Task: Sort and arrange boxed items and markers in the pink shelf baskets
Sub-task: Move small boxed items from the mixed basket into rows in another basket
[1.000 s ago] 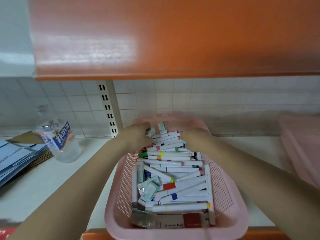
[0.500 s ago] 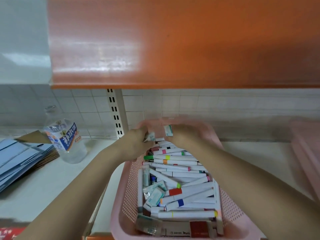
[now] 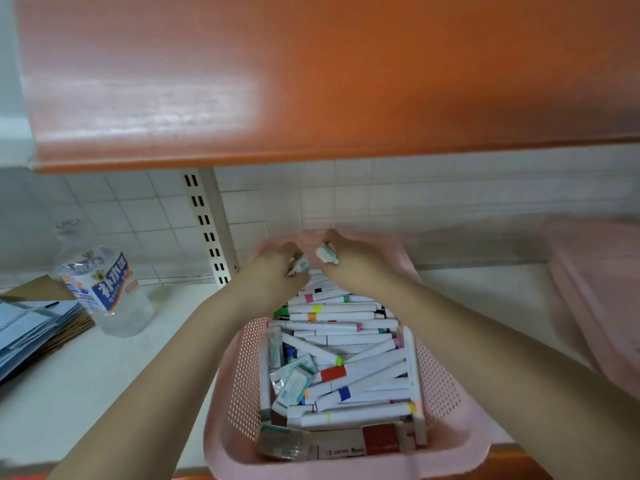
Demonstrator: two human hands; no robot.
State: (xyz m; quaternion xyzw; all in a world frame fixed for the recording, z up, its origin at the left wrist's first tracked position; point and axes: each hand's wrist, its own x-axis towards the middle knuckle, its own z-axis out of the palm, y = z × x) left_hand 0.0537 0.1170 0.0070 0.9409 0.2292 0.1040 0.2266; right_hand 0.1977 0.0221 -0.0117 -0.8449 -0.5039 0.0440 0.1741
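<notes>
Both hands (image 3: 273, 275) (image 3: 353, 268) shifted back, gripping packets (image 3: 326, 253).

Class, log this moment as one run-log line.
left hand: holds small packet | right hand: holds small packet | place: far end of pink basket | markers: piled inside

1. Two baskets: the one (image 3: 242, 375) I reach into, another (image 3: 595, 289) at right.
2. Markers (image 3: 346, 337) heaped in the first basket, too many to count.
3. One bottle (image 3: 104, 289).
4. One pile of cardboard (image 3: 31, 327).
5. Two packets: one (image 3: 300, 265) in my left fingers, one (image 3: 326, 253) in my right.
</notes>
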